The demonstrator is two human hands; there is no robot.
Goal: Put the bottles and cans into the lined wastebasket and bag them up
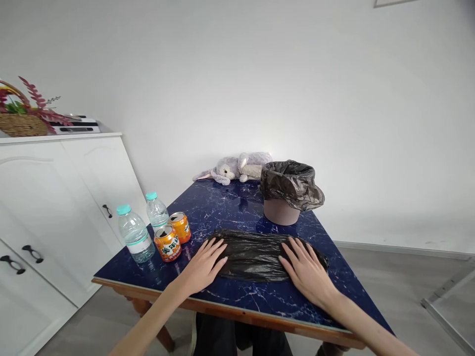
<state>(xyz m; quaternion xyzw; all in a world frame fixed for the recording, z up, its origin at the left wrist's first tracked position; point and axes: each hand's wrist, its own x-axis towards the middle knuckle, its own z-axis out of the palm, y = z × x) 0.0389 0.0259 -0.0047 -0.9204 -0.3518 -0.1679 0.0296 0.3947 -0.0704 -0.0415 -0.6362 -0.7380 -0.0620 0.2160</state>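
Observation:
A black plastic garbage bag (256,254) lies flattened lengthwise near the front of the blue marble-patterned table (222,212). My left hand (203,266) rests on its left end, palm down, with the fingers stretched out. On the right end lies my right hand (306,269), also flat with fingers spread. Behind the bag stands a trash can (281,212), pinkish-grey, with a black liner (289,183) folded over its rim. Left of my left hand are two orange soda cans, one nearer (168,243) and one farther (180,227).
Two clear bottles with turquoise caps, a nearer bottle (136,235) and a farther bottle (157,212), stand at the table's left edge. A plush rabbit (233,167) lies against the wall. White cabinets (74,198) stand on the left, a wicker basket (22,124) on top.

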